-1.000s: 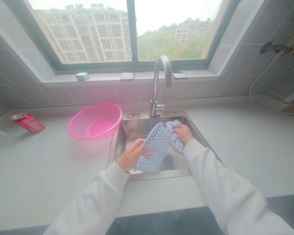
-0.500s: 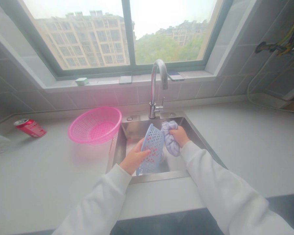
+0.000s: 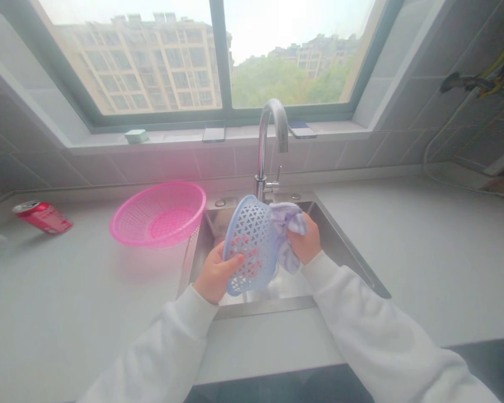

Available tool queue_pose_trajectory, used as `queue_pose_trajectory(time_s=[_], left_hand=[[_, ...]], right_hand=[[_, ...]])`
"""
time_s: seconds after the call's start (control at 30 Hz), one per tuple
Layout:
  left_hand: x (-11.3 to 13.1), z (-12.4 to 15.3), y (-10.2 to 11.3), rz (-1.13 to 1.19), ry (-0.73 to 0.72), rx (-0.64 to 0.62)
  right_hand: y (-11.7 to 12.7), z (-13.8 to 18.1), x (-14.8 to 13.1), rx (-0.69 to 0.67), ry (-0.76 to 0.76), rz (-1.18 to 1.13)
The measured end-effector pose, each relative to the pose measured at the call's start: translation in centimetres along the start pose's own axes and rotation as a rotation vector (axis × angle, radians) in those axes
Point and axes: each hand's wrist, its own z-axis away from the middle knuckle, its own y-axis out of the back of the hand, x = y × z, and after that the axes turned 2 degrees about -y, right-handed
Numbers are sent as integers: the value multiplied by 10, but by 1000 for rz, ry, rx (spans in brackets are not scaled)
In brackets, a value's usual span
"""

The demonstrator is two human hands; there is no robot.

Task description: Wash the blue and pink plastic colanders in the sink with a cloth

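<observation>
Over the steel sink [image 3: 340, 246] my left hand [image 3: 213, 274] grips a light blue perforated basket [image 3: 250, 243] by its lower rim, tilted on its side with the bottom facing me. My right hand [image 3: 306, 242] is closed round a crumpled pale purple cloth [image 3: 286, 221] and presses it against the basket's right side. Both arms wear white sleeves.
A pink plastic basket [image 3: 159, 214] rests on the counter at the sink's left edge. A red can [image 3: 42, 216] lies on its side at far left. The chrome faucet [image 3: 271, 140] stands behind the sink. Two phones and a green sponge [image 3: 135, 135] sit on the window sill.
Both hands have lifted the blue basket and the cloth up out of the sink, closer to the faucet. The basket has turned so its bottom faces me more.
</observation>
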Motion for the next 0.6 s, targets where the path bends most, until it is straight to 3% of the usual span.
queue_pose_trajectory(time_s=[0.1, 0.2, 0.3, 0.37, 0.5, 0.6], left_hand=[[7, 6, 0, 29, -122, 83], [10, 6, 0, 30, -232, 140], [5, 2, -1, -20, -200, 102], [0, 0, -3, -64, -130, 12], [-8, 2, -3, -172, -7, -175], [-10, 6, -2, -178, -17, -178]], right_hand=[[-3, -7, 10, -89, -115, 10], [-12, 9, 2, -319, -116, -64], [-10, 24, -9, -464, -99, -200], [-1, 23, -7, -351, -96, -244], [16, -2, 13, 11, -167, -232], [13, -15, 29, 41, -316, -203]])
